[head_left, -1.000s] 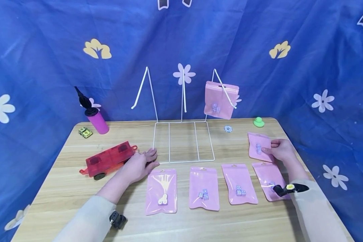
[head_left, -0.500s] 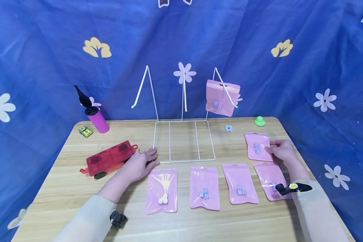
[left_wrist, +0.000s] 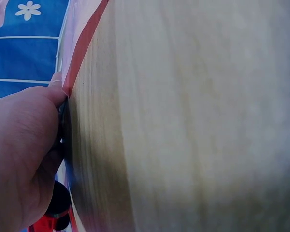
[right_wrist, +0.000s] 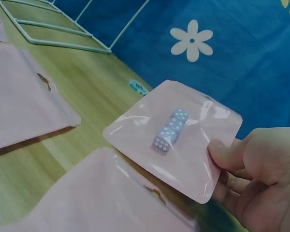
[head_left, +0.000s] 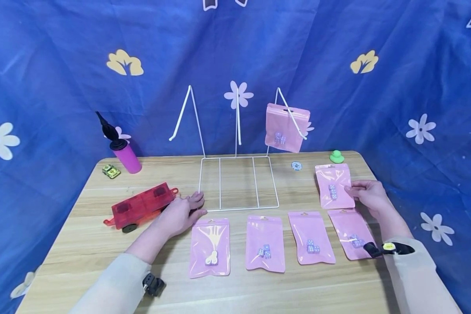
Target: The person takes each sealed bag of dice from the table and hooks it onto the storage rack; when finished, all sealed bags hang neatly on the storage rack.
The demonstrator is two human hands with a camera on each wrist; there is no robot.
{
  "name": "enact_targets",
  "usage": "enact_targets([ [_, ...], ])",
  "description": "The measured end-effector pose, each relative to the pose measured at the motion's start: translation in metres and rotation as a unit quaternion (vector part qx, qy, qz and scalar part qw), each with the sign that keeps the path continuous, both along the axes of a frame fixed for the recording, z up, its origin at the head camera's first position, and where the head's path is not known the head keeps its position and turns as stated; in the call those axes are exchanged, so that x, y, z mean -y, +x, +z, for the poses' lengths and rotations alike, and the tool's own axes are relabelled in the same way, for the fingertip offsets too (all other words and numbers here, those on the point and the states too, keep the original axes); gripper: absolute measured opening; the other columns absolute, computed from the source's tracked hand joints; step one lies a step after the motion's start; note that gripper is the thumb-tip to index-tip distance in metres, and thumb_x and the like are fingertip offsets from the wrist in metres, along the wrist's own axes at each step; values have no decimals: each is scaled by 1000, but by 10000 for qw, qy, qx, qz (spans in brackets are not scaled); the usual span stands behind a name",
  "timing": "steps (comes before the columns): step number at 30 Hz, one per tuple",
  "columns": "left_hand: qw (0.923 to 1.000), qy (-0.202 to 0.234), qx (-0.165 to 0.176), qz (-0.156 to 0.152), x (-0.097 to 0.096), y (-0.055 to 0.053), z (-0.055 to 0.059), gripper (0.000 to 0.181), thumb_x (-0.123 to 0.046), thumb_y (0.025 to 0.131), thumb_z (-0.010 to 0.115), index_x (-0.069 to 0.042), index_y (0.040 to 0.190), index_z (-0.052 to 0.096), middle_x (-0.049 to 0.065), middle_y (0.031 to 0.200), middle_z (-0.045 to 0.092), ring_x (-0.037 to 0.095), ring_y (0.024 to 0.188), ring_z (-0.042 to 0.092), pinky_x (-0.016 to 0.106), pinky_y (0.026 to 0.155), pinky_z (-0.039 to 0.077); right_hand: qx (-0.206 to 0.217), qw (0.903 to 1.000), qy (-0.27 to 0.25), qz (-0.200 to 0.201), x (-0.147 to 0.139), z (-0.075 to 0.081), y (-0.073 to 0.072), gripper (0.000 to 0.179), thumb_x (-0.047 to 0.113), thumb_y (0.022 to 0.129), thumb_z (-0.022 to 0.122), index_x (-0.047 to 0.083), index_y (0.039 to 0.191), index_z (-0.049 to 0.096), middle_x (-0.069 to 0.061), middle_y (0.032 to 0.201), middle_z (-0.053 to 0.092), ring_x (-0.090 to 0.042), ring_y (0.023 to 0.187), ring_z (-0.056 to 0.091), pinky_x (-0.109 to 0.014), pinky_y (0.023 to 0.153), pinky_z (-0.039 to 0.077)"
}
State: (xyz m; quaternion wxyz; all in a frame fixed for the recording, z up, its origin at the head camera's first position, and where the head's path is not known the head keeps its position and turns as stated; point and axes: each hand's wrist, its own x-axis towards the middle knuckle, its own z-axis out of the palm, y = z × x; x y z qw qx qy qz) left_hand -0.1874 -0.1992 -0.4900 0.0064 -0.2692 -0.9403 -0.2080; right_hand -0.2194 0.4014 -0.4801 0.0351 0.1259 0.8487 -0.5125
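Observation:
A white wire rack (head_left: pixel 276 192) stands mid-table with three upright arms. On its right arm hangs a pink zip bag (head_left: pixel 284 126) with dice. My left hand (head_left: pixel 180 213) rests on the rack's front left corner; its fingertips are partly hidden in the left wrist view. My right hand (head_left: pixel 369 196) pinches the right edge of another pink zip bag (right_wrist: pixel 135 130) between thumb and fingers. That bag looks tilted up, a row of dice (right_wrist: pixel 170 130) showing inside. Several pink bags with dice lie along the front, among them one bag (head_left: pixel 264 235) near the middle and one bag (head_left: pixel 351 224) below my right hand.
Left of the rack is a red toy trailer (head_left: pixel 143 205). Behind it stand a magenta hand pump (head_left: pixel 127 157) and a small yellow toy car (head_left: pixel 111 171). A poker chip (head_left: pixel 296 165) and green rubber duck (head_left: pixel 336 157) lie at the back right. Blue cloth hangs behind.
The bag in my right hand has shifted slightly left and its top end has come up. The left hand stays on the rack's corner.

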Motion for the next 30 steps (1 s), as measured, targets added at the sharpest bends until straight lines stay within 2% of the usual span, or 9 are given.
enact_targets([
  [4, 10000, -2, 11, 3, 0, 1, 0, 47, -23, 101, 75, 8, 135, 67, 23, 147, 58, 38, 140, 52, 59, 113, 42, -170, 9997, -197, 46, 4, 11, 5, 43, 13, 100, 76, -16, 130, 64, 7, 89, 75, -7, 81, 69, -22, 73, 60],
  [7, 10000, -8, 1, 13, 0, 0, -1, 47, -24, 101, 75, 7, 135, 68, 23, 147, 58, 39, 140, 52, 60, 113, 41, -325, 9982, -499, 20, 8, 19, 8, 42, 11, 100, 76, -16, 129, 64, 7, 89, 76, -6, 82, 70, -22, 75, 60],
  [10, 10000, -20, -37, 23, 0, 1, -1, 47, -25, 101, 75, 6, 135, 68, 22, 147, 59, 40, 139, 53, 62, 113, 41, -591, 9947, -834, -56, 12, 27, 12, 28, 9, 98, 78, -8, 120, 73, 3, 90, 77, -5, 81, 71, -21, 75, 60],
  [13, 10000, -13, -48, 31, 0, 1, -1, 47, -25, 101, 75, 6, 136, 68, 22, 147, 59, 41, 139, 53, 62, 112, 42, -896, 9885, -1210, -153, 18, 37, 16, 8, 4, 96, 79, 5, 103, 81, -3, 90, 79, -5, 79, 72, -20, 72, 60],
  [16, 10000, -13, -26, 22, 0, 1, -2, 47, -25, 101, 74, 6, 136, 68, 22, 148, 58, 40, 140, 52, 62, 113, 41, -1221, 9790, -1623, -184, 26, 49, 22, 13, -2, 94, 78, 10, 94, 83, -4, 87, 79, -5, 75, 72, -20, 68, 60],
  [23, 10000, -32, 26, 35, 1, 1, -2, 47, -24, 102, 74, 7, 136, 67, 22, 148, 58, 37, 141, 51, 60, 114, 40, -1979, 9477, -2505, 55, 43, 78, 35, 18, -15, 92, 73, 1, 93, 82, -2, 81, 78, -7, 71, 73, -20, 65, 60],
  [30, 9999, 60, -121, -17, 0, 1, -2, 45, -24, 101, 74, 8, 133, 69, 23, 145, 60, 38, 138, 55, 60, 113, 42, -2492, 9209, -2974, 369, 57, 104, 48, 18, -20, 91, 69, -7, 95, 80, -7, 80, 78, -10, 70, 73, -21, 65, 60],
])
